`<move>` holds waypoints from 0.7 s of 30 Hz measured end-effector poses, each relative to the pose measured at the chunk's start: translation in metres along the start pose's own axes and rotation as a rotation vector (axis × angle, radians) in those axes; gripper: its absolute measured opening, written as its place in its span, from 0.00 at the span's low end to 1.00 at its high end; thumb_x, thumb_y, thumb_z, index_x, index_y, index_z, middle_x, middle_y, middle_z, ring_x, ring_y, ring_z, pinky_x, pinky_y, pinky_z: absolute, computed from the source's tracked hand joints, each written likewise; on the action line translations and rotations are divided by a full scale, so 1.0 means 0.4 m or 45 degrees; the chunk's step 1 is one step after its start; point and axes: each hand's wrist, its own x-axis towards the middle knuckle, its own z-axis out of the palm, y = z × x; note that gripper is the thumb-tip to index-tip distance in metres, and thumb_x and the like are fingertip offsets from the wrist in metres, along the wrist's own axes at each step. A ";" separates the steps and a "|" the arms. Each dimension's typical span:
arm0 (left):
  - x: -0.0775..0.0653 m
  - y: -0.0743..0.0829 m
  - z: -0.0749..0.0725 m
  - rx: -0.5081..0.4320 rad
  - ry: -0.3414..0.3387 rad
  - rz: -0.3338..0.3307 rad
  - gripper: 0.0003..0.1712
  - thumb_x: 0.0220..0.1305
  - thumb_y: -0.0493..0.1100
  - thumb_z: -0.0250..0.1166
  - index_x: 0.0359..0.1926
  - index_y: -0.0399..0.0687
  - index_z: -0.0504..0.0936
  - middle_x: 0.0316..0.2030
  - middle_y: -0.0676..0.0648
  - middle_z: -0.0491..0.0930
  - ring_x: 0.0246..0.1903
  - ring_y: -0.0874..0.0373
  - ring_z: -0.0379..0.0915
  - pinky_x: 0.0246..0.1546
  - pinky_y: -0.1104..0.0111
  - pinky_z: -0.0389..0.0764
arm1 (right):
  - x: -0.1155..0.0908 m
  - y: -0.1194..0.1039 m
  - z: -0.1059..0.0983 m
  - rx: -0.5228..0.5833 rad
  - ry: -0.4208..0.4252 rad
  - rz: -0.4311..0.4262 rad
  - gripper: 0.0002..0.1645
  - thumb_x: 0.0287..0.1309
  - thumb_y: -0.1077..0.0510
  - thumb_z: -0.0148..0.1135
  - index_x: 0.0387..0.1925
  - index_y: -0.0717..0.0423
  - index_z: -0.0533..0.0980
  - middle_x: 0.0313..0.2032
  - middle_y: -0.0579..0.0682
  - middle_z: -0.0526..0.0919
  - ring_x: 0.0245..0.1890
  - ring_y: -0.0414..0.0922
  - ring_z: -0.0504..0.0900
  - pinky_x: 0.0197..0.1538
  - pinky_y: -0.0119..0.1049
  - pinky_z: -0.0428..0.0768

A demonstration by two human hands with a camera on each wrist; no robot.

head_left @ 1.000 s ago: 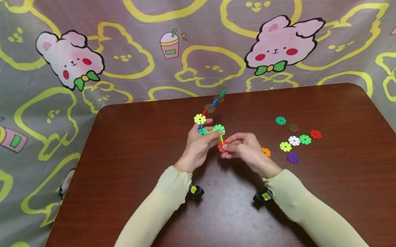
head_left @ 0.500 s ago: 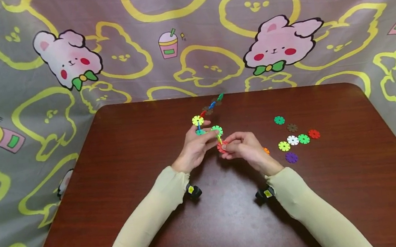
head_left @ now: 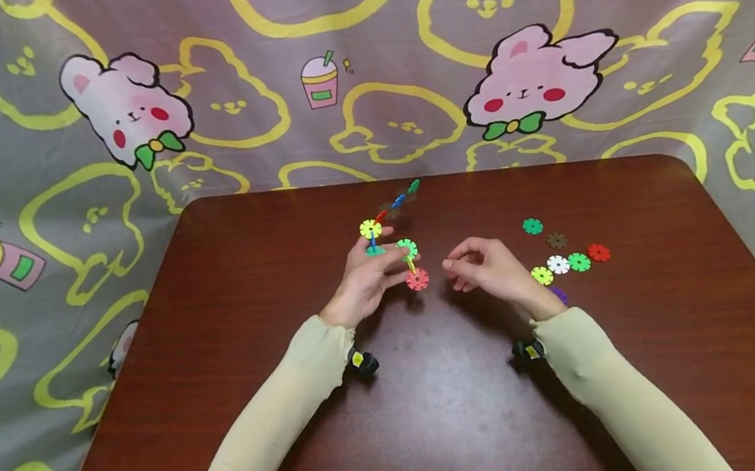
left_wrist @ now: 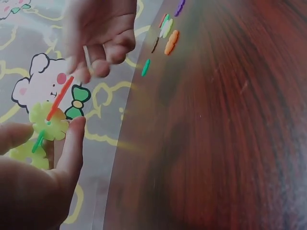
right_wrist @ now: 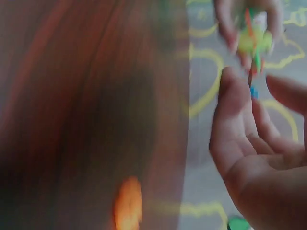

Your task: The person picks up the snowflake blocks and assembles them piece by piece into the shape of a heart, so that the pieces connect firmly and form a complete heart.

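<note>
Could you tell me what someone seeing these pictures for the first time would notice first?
Probably the colourful chain of snowflake discs, which the left hand holds up over the middle of the dark wooden table, a red disc at its near end. The right hand hovers just beside it, holding nothing, while loose discs lie scattered to its right. Behind everything hangs a loud cloth with pink bunnies.
</note>
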 end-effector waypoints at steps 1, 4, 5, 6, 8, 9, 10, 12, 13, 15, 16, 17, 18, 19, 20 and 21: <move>0.000 0.001 -0.003 -0.001 0.000 -0.002 0.28 0.62 0.32 0.64 0.61 0.46 0.64 0.35 0.49 0.83 0.42 0.49 0.83 0.39 0.60 0.83 | -0.001 0.006 -0.015 -0.127 0.003 -0.019 0.16 0.61 0.54 0.64 0.43 0.63 0.76 0.35 0.64 0.85 0.29 0.50 0.85 0.35 0.44 0.84; -0.003 0.004 -0.012 0.008 -0.001 -0.017 0.32 0.62 0.32 0.63 0.63 0.44 0.61 0.35 0.50 0.83 0.44 0.48 0.83 0.40 0.60 0.83 | -0.008 0.024 -0.061 -0.489 -0.023 -0.098 0.13 0.56 0.55 0.68 0.40 0.58 0.78 0.33 0.55 0.84 0.29 0.48 0.80 0.34 0.39 0.78; -0.004 0.004 -0.014 0.013 -0.003 -0.023 0.33 0.62 0.32 0.63 0.65 0.42 0.59 0.34 0.51 0.83 0.46 0.45 0.82 0.40 0.60 0.83 | -0.011 0.030 -0.076 -0.577 -0.045 -0.124 0.13 0.55 0.55 0.69 0.40 0.57 0.78 0.33 0.53 0.83 0.30 0.46 0.78 0.34 0.37 0.76; -0.005 0.005 -0.016 0.017 -0.004 -0.029 0.34 0.61 0.32 0.63 0.65 0.41 0.57 0.34 0.51 0.83 0.49 0.42 0.80 0.41 0.60 0.83 | -0.014 0.035 -0.088 -0.642 -0.069 -0.152 0.14 0.54 0.56 0.70 0.40 0.58 0.78 0.34 0.53 0.82 0.31 0.45 0.77 0.35 0.37 0.75; -0.007 0.006 -0.020 0.015 -0.002 -0.045 0.34 0.61 0.32 0.63 0.65 0.40 0.56 0.32 0.51 0.83 0.55 0.35 0.75 0.42 0.59 0.83 | -0.019 0.043 -0.110 -0.732 -0.123 -0.180 0.16 0.51 0.58 0.72 0.40 0.60 0.78 0.36 0.53 0.82 0.33 0.46 0.77 0.38 0.38 0.75; -0.008 0.006 -0.022 0.012 -0.002 -0.052 0.33 0.61 0.31 0.63 0.64 0.41 0.57 0.32 0.51 0.84 0.57 0.33 0.72 0.42 0.59 0.83 | -0.021 0.046 -0.118 -0.759 -0.147 -0.185 0.17 0.49 0.59 0.73 0.41 0.61 0.78 0.37 0.55 0.82 0.34 0.47 0.77 0.39 0.39 0.75; -0.008 0.006 -0.024 0.005 0.000 -0.057 0.32 0.61 0.31 0.63 0.62 0.41 0.58 0.31 0.51 0.84 0.58 0.32 0.70 0.42 0.58 0.83 | -0.023 0.048 -0.125 -0.778 -0.168 -0.181 0.18 0.48 0.60 0.74 0.41 0.61 0.78 0.37 0.56 0.82 0.35 0.48 0.78 0.40 0.41 0.76; -0.010 0.005 -0.027 0.001 0.005 -0.060 0.31 0.62 0.31 0.62 0.61 0.43 0.58 0.30 0.51 0.84 0.57 0.33 0.73 0.42 0.58 0.83 | -0.026 0.051 -0.134 -0.830 -0.200 -0.172 0.20 0.46 0.61 0.75 0.42 0.62 0.78 0.39 0.58 0.80 0.39 0.50 0.77 0.43 0.45 0.76; -0.010 0.003 -0.028 0.000 0.004 -0.062 0.31 0.62 0.31 0.62 0.62 0.42 0.58 0.30 0.51 0.85 0.54 0.35 0.76 0.41 0.58 0.83 | -0.027 0.052 -0.136 -0.852 -0.215 -0.161 0.21 0.45 0.61 0.75 0.42 0.62 0.78 0.39 0.58 0.80 0.39 0.51 0.77 0.44 0.46 0.76; -0.010 -0.002 -0.030 0.001 -0.002 -0.067 0.33 0.62 0.31 0.62 0.64 0.39 0.56 0.30 0.51 0.85 0.48 0.43 0.80 0.41 0.59 0.83 | -0.028 0.056 -0.138 -0.896 -0.235 -0.147 0.22 0.43 0.61 0.75 0.42 0.62 0.78 0.38 0.59 0.80 0.40 0.52 0.77 0.46 0.49 0.76; -0.009 -0.005 -0.031 0.005 -0.004 -0.070 0.35 0.62 0.31 0.62 0.66 0.38 0.55 0.29 0.52 0.85 0.44 0.47 0.82 0.41 0.59 0.83 | -0.029 0.058 -0.138 -0.918 -0.240 -0.138 0.22 0.43 0.61 0.76 0.42 0.62 0.78 0.38 0.58 0.79 0.40 0.52 0.76 0.46 0.49 0.76; -0.008 -0.009 -0.032 0.011 -0.008 -0.074 0.36 0.62 0.31 0.62 0.67 0.37 0.54 0.29 0.52 0.84 0.41 0.51 0.82 0.41 0.59 0.83 | -0.029 0.059 -0.137 -0.937 -0.244 -0.133 0.22 0.42 0.61 0.76 0.42 0.62 0.78 0.38 0.58 0.79 0.40 0.52 0.77 0.46 0.49 0.76; -0.006 -0.013 -0.032 0.016 -0.013 -0.083 0.37 0.62 0.31 0.62 0.68 0.36 0.54 0.29 0.52 0.84 0.38 0.54 0.81 0.41 0.58 0.83 | -0.028 0.060 -0.136 -0.950 -0.248 -0.131 0.22 0.42 0.61 0.76 0.41 0.61 0.78 0.37 0.58 0.79 0.39 0.52 0.77 0.46 0.49 0.76; -0.005 -0.018 -0.033 0.029 -0.016 -0.095 0.37 0.61 0.31 0.62 0.68 0.36 0.54 0.29 0.52 0.84 0.37 0.56 0.81 0.42 0.58 0.83 | -0.027 0.062 -0.135 -0.960 -0.248 -0.129 0.21 0.42 0.61 0.76 0.41 0.61 0.78 0.36 0.57 0.80 0.39 0.51 0.77 0.46 0.49 0.76; -0.004 -0.023 -0.033 0.041 -0.015 -0.109 0.37 0.61 0.31 0.62 0.67 0.35 0.55 0.29 0.52 0.84 0.36 0.56 0.81 0.42 0.57 0.83 | -0.026 0.064 -0.133 -0.965 -0.248 -0.127 0.20 0.43 0.61 0.75 0.40 0.60 0.79 0.36 0.57 0.80 0.38 0.51 0.77 0.45 0.48 0.76; -0.002 -0.029 -0.033 0.060 -0.015 -0.125 0.36 0.61 0.31 0.63 0.66 0.35 0.56 0.29 0.52 0.84 0.36 0.57 0.81 0.43 0.56 0.83 | -0.025 0.065 -0.131 -0.969 -0.247 -0.127 0.19 0.43 0.61 0.75 0.40 0.60 0.79 0.35 0.56 0.80 0.38 0.51 0.78 0.45 0.48 0.76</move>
